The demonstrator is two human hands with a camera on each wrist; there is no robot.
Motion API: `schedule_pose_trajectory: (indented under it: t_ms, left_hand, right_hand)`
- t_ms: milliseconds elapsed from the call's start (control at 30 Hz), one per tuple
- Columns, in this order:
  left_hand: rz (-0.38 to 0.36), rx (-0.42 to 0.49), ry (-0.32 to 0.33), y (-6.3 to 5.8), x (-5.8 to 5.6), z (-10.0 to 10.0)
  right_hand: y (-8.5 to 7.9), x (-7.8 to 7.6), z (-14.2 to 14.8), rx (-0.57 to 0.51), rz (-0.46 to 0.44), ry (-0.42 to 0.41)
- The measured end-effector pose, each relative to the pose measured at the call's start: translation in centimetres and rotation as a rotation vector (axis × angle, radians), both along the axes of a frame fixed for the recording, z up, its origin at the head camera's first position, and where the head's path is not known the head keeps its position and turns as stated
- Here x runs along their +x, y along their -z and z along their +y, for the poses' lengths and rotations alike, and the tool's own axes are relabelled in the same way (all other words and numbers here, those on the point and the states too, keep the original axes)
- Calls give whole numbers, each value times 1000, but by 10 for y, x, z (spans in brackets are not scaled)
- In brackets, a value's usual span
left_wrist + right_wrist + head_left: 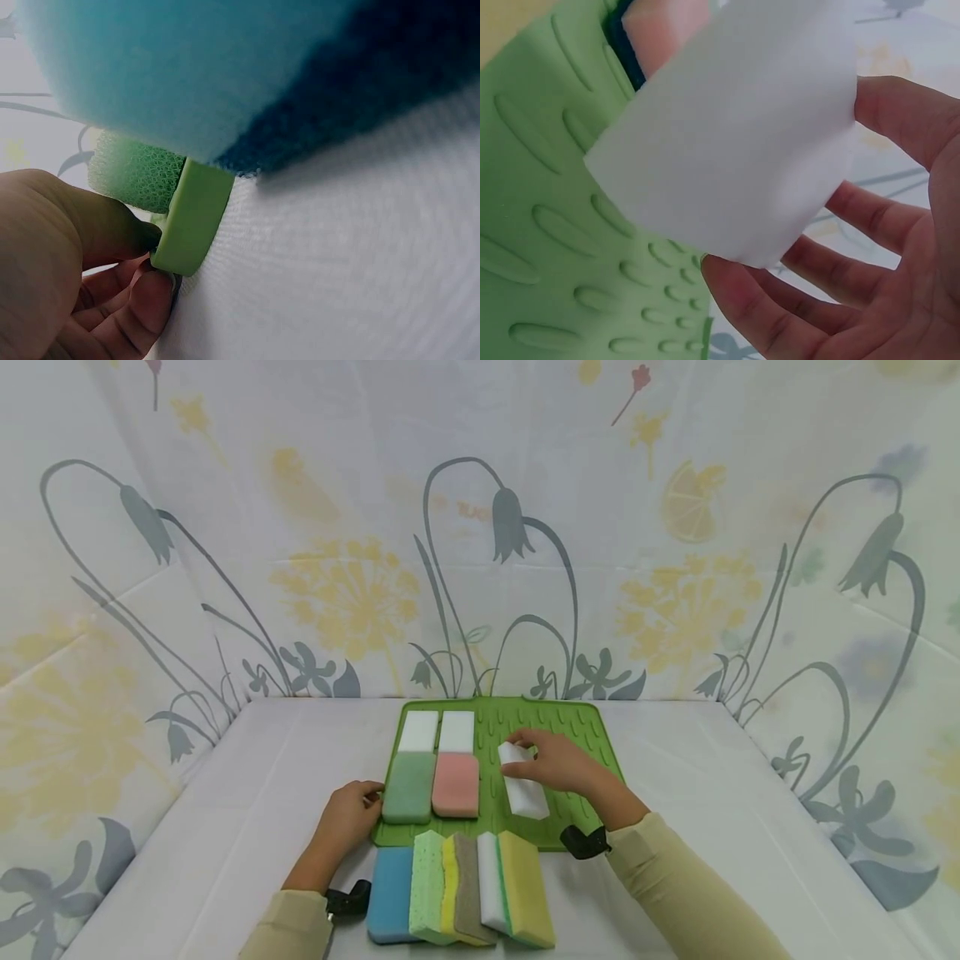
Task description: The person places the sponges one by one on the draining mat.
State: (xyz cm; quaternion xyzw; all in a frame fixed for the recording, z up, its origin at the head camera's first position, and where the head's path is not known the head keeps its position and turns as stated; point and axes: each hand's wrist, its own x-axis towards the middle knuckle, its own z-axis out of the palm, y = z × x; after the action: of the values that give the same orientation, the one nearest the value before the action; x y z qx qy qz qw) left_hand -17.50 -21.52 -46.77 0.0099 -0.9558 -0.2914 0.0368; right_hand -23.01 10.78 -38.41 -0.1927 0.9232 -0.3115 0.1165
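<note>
A white block (527, 795), tilted, is at the right of the green mat (577, 727); whether its near end touches the mat cannot be told. The right hand (562, 766) pinches it by its edges, thumb against fingers. A light pinch would probably spare the soft-looking block from dents, and lowering it flat should keep it steady. The left hand (348, 814) pinches the mat's left rim, which likely helps stop it sliding. Within that raised rim lie a left white block (418, 731) and a right white block (457, 732), with a green sponge (408, 787) and a pink sponge (456, 786) nearer. Before the mat, a blue sponge (390, 893) begins a row on the table (315, 735).
</note>
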Motion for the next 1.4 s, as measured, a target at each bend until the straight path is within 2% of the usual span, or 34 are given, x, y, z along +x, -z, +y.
schedule_pose_trajectory:
  t_ms: [700, 933, 1400]
  left_hand:
    - [0, -9, 0, -2, 2, 0]
    - [-9, -5, -12, -3, 2, -1]
    - [3, -4, -7, -3, 0, -3]
  right_hand:
    - [7, -35, -22, 49, 56, 62]
    - [10, -48, -28, 19, 54, 76]
    - [10, -68, -33, 52, 55, 82]
